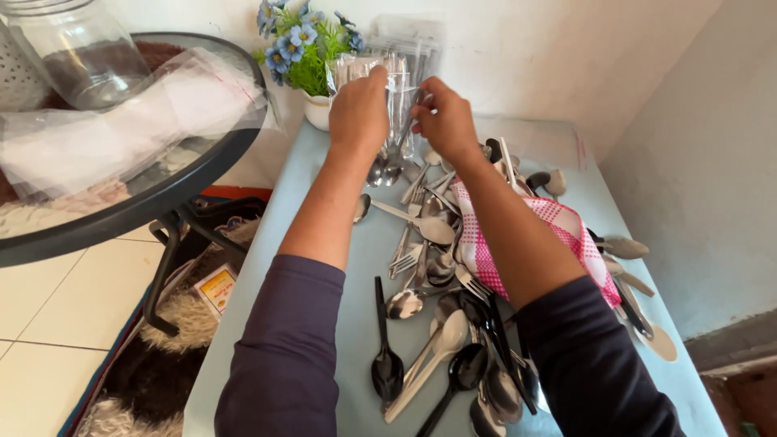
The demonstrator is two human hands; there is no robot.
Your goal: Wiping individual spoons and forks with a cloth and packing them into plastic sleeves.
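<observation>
Pale blue table (340, 267) under both hands: the left hand (358, 112) grips a clear plastic bag (387, 77) upright at its far end, metal spoons (387, 166) inside hanging bowls-down, while the right hand (443, 120) pinches one handle; loose cutlery, too tangled to count, surrounds one pink checked cloth (566, 235).
</observation>
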